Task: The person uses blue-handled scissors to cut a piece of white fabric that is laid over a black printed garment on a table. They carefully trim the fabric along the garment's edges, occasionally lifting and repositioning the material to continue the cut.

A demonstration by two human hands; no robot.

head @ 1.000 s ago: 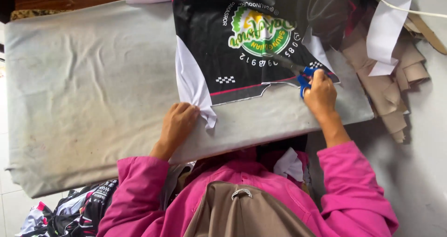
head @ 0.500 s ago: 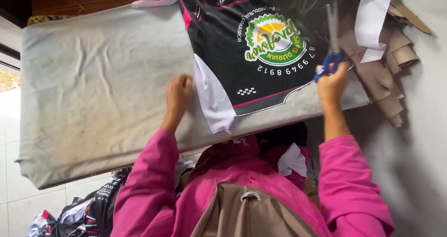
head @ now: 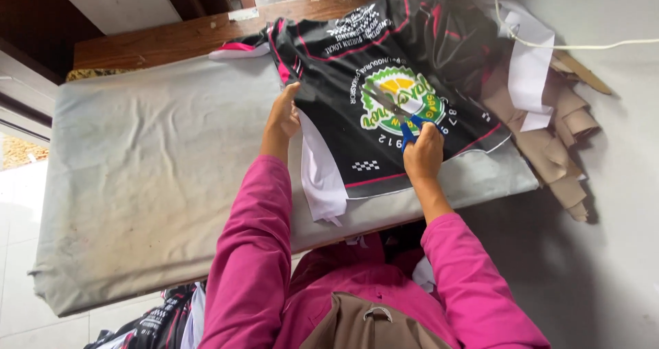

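**Scissors over a black printed shirt on a padded table**

Head view: A person in bright pink sleeves leans over a table (head: 137, 184) covered with a wrinkled grey cloth. A black shirt (head: 412, 67) with pink stripes and white trim lies spread across the far right part of the table, its lower hem running close to the near edge. In the middle of the shirt sits a round green and yellow print (head: 405, 102) ringed with white lettering.

The right hand (head: 423, 153) rests on the shirt just below the round print. Its grip is clenched around the blue handles of a pair of scissors (head: 395, 112); the dark blades point away from the person and to the left, lying across the print. Whether the blades are parted or closed cannot be told.

The left hand (head: 283, 115) lies on the left edge of the shirt, fingers stretched out and pressing the cloth flat against the table. Its grip is released; it clasps nothing. Just below this hand a white strip of cloth (head: 322, 177) hangs from the shirt's side and trails over the near edge of the table.

To the right of the shirt, a heap of brown paper pieces (head: 563, 136) lies against the grey wall, with white paper strips (head: 532, 74) draped over them. A pale cord (head: 583, 45) runs along the wall above. Behind the table is a wooden ledge (head: 171, 37). More black printed cloth (head: 147, 325) lies on the floor at the lower left.
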